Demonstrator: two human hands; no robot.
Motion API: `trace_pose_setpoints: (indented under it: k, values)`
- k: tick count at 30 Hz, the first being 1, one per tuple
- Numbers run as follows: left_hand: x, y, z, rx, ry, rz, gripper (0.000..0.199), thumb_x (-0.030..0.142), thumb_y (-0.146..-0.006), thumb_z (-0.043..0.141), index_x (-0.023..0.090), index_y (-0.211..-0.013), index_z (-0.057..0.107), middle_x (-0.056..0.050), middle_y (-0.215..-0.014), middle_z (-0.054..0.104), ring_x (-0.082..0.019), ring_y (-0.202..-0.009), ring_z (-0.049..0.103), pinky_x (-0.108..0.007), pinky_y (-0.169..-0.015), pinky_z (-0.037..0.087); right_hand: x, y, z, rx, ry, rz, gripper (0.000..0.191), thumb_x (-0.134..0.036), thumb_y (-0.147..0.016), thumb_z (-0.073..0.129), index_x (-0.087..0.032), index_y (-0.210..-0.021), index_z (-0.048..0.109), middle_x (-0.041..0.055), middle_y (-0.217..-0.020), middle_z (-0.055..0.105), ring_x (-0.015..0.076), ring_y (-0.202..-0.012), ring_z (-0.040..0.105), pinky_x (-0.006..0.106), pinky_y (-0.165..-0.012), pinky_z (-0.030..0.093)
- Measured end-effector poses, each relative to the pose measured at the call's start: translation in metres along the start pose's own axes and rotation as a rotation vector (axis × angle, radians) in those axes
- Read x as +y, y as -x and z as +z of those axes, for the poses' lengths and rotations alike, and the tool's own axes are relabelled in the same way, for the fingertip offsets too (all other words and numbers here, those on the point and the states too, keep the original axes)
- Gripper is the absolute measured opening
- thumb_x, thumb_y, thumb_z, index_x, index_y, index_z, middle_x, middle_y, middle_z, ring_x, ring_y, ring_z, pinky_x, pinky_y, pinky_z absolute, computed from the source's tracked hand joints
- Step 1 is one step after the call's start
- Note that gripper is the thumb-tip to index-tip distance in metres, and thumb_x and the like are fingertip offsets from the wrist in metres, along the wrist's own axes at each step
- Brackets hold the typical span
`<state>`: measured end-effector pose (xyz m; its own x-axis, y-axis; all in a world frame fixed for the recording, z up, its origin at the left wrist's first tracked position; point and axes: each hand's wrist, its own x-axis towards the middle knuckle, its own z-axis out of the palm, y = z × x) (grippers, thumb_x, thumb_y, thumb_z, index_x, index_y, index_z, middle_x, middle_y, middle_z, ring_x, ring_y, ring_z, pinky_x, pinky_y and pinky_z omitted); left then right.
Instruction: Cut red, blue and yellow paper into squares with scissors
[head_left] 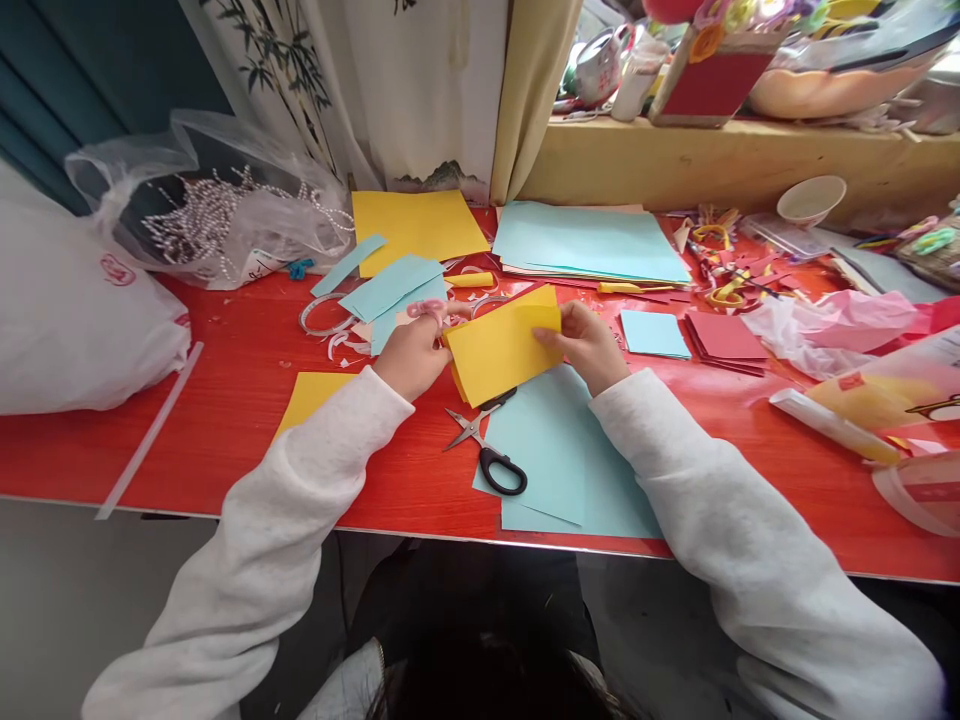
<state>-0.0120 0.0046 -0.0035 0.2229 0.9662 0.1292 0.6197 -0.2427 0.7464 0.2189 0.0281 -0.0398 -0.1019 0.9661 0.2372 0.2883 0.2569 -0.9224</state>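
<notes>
A folded sheet of yellow paper (pixel 499 350) is held up above the table between my two hands. My left hand (pixel 414 352) is closed at its left edge, with a pink looped thing (pixel 426 309) by the fingers that I cannot make out clearly. At the right edge, my right hand (pixel 592 345) pinches the paper, thumb on the near face. Just below lie scissors (pixel 501 470) with black handles and spread blades, partly on light blue sheets (pixel 600 480). The paper hides one of their handles in part.
Stacked light blue sheets (pixel 592 240) and a large yellow sheet (pixel 416 225) lie at the back. Small blue squares (pixel 655 333) and dark red squares (pixel 726 338) sit to the right. Tape rolls (pixel 324 314) and paper scraps lie left. A white bag (pixel 82 300) stands far left.
</notes>
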Motion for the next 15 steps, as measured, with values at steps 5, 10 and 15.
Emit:
trace_pose_setpoints:
  k: [5,10,15]
  values:
    - [0.008,-0.002,-0.002,0.167,0.191,-0.030,0.044,0.040,-0.081,0.049,0.016,-0.118,0.048,0.006,-0.052,0.044,-0.010,-0.046,0.042,-0.025,-0.054,0.040,-0.002,0.001,0.001,0.196,-0.182,-0.077,0.030,-0.033,-0.072,0.060,-0.025,-0.074,0.030,-0.0004,-0.079,0.055,0.0164,-0.080,0.059,0.033,-0.071,0.049]
    - [0.006,-0.001,0.007,0.150,0.192,0.040,0.040,0.031,-0.072,0.061,0.019,-0.110,0.053,0.005,-0.061,0.047,-0.009,-0.050,0.043,-0.022,-0.052,0.039,-0.001,0.003,0.006,0.165,-0.175,-0.169,0.041,-0.040,-0.075,0.058,-0.030,-0.101,0.029,0.0032,-0.100,0.060,0.0187,-0.095,0.060,0.039,-0.081,0.050]
    - [0.001,-0.001,0.021,0.135,-0.089,0.075,0.035,0.027,-0.075,0.057,0.014,-0.108,0.057,0.001,-0.066,0.053,-0.012,-0.058,0.050,-0.027,-0.064,0.044,0.006,0.003,0.004,0.026,-0.142,-0.141,0.054,-0.039,-0.072,0.060,-0.028,-0.114,0.028,0.0064,-0.106,0.059,0.0208,-0.101,0.059,0.040,-0.085,0.050]
